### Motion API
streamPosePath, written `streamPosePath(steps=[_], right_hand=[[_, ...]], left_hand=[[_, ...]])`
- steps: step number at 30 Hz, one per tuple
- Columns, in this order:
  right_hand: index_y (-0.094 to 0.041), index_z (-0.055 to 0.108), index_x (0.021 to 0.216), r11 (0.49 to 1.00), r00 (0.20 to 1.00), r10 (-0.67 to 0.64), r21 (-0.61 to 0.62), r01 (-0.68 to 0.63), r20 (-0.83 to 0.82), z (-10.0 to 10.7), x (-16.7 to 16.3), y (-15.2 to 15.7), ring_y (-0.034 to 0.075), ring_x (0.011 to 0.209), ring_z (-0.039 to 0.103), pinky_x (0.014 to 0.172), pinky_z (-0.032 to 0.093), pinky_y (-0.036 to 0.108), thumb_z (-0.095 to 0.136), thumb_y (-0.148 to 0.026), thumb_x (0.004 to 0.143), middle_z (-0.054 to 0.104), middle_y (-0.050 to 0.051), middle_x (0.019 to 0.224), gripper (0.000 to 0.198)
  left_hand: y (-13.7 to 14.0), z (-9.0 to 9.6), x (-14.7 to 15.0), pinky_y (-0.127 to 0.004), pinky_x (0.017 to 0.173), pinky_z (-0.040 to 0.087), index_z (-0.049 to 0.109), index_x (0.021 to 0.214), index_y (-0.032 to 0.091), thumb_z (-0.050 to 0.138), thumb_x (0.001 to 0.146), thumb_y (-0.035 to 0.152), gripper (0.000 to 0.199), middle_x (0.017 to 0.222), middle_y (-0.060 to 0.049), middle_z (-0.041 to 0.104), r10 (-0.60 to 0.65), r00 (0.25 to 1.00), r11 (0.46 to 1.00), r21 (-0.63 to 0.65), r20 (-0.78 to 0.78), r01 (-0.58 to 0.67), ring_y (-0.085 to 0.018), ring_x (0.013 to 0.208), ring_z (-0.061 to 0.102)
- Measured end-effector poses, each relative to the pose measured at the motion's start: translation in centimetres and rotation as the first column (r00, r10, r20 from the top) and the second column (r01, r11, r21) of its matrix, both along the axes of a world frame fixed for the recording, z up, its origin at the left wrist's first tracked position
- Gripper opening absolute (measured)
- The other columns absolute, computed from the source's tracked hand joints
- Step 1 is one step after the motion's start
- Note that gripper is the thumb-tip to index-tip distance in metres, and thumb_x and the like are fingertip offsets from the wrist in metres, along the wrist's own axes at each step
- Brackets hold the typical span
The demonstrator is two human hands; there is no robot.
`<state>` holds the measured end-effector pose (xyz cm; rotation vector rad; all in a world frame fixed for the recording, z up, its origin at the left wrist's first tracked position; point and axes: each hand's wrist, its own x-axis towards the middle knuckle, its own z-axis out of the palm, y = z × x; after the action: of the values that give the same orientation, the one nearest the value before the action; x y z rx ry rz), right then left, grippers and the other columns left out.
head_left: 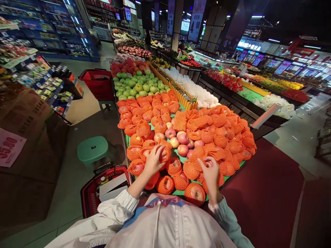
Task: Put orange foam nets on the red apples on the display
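My left hand (154,161) has its fingers curled round an apple in an orange foam net (165,150) at the near left of the display. Above the near right part, my right hand (210,169) pinches a loose-looking orange foam net (198,154) between thumb and fingers; whether fruit is inside it, I cannot tell. Between and beyond my hands lies a group of bare red apples (182,138). Several netted apples (194,194) rest close to my body, on the green mat (179,192). A large heap of netted apples (222,131) rises on the right.
Green apples (139,86) lie farther back, beside a small yellow fence (187,101) and white-wrapped produce (192,84). At left on the floor are a green stool (93,148) and a red basket (86,194) holding a box. Another red basket (97,86) stands beyond.
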<state>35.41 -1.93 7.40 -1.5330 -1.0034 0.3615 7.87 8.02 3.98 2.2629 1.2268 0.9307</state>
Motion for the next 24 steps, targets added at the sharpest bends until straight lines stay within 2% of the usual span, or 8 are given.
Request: streamPosePath(steps=[3, 6, 9, 12, 16, 20, 24], right_hand=[[-0.025, 0.052, 0.091, 0.990, 0.983, -0.110, 0.071, 0.121, -0.145, 0.0, 2.8, -2.9, 0.016, 0.072, 0.057, 0.070, 0.048, 0.032, 0.088, -0.043, 0.066, 0.058, -0.004, 0.075, 0.047], [-0.025, 0.052, 0.104, 0.973, 0.954, -0.216, 0.040, 0.229, -0.208, -0.7, 4.7, -5.5, 0.018, 0.072, 0.057, 0.072, 0.048, 0.034, 0.089, -0.039, 0.059, 0.059, -0.006, 0.074, 0.059], [-0.024, 0.054, 0.088, 0.962, 0.931, -0.272, -0.032, 0.272, -0.245, -1.4, 5.3, -7.6, 0.016, 0.067, 0.054, 0.067, 0.046, 0.032, 0.086, -0.038, 0.060, 0.055, -0.006, 0.070, 0.044], [-0.024, 0.050, 0.074, 0.966, 0.914, -0.259, -0.095, 0.241, -0.313, -1.7, 5.0, -8.6, 0.016, 0.066, 0.052, 0.066, 0.044, 0.030, 0.082, -0.036, 0.063, 0.052, -0.006, 0.067, 0.035], [-0.024, 0.060, 0.087, 0.986, 0.899, -0.162, -0.105, 0.130, -0.406, -1.8, 4.2, -7.8, 0.024, 0.089, 0.062, 0.085, 0.050, 0.038, 0.073, -0.039, 0.068, 0.069, 0.002, 0.087, 0.027], [-0.024, 0.062, 0.093, 0.995, 0.891, -0.079, -0.084, 0.046, -0.447, -1.9, 3.4, -6.0, 0.026, 0.097, 0.064, 0.093, 0.050, 0.041, 0.073, -0.042, 0.069, 0.071, 0.005, 0.097, 0.032], [-0.025, 0.059, 0.087, 0.996, 0.940, -0.035, -0.094, 0.003, -0.341, -2.0, 2.6, -5.2, 0.020, 0.078, 0.059, 0.077, 0.051, 0.034, 0.076, -0.040, 0.071, 0.062, -0.001, 0.081, 0.028]], left_hand=[[0.9, 0.2, 3.0, -0.056, 0.120, 0.034, 0.043, 0.149, 0.022, 0.073, 0.079, 0.021, 0.077, 0.153, -0.018, 0.049, 0.017, 0.998, 1.000, 0.011, -0.054, -0.017, -0.037, 0.144, 0.045], [1.9, 0.3, 5.8, -0.059, 0.121, 0.028, 0.047, 0.147, 0.020, 0.076, 0.076, 0.021, 0.078, 0.152, -0.018, 0.052, 0.044, 0.984, 0.999, -0.014, -0.171, -0.047, -0.040, 0.143, 0.045], [2.6, -0.5, 7.6, -0.057, 0.113, 0.036, 0.048, 0.145, 0.019, 0.077, 0.076, 0.024, 0.075, 0.150, -0.019, 0.054, 0.034, 0.959, 0.996, -0.066, -0.281, -0.054, -0.040, 0.140, 0.047], [3.2, -1.7, 8.1, -0.055, 0.111, 0.038, 0.047, 0.146, 0.018, 0.079, 0.077, 0.031, 0.078, 0.149, -0.019, 0.054, 0.034, 0.938, 0.996, -0.061, -0.344, -0.059, -0.041, 0.139, 0.046], [4.2, -2.6, 7.4, -0.058, 0.117, 0.030, 0.045, 0.148, 0.017, 0.080, 0.076, 0.051, 0.087, 0.152, -0.022, 0.050, -0.038, 0.921, 0.996, -0.095, -0.388, 0.001, -0.044, 0.144, 0.039], [5.6, -1.7, 7.2, -0.064, 0.117, 0.025, 0.051, 0.142, 0.017, 0.066, 0.082, 0.068, 0.080, 0.156, -0.024, 0.046, -0.145, 0.907, 0.973, -0.225, -0.395, 0.057, -0.048, 0.149, 0.032], [7.3, 0.3, 8.8, -0.063, 0.117, 0.028, 0.059, 0.128, 0.016, 0.063, 0.089, 0.057, 0.057, 0.150, -0.026, 0.050, -0.084, 0.919, 0.989, -0.148, -0.385, 0.028, -0.047, 0.145, 0.038]])
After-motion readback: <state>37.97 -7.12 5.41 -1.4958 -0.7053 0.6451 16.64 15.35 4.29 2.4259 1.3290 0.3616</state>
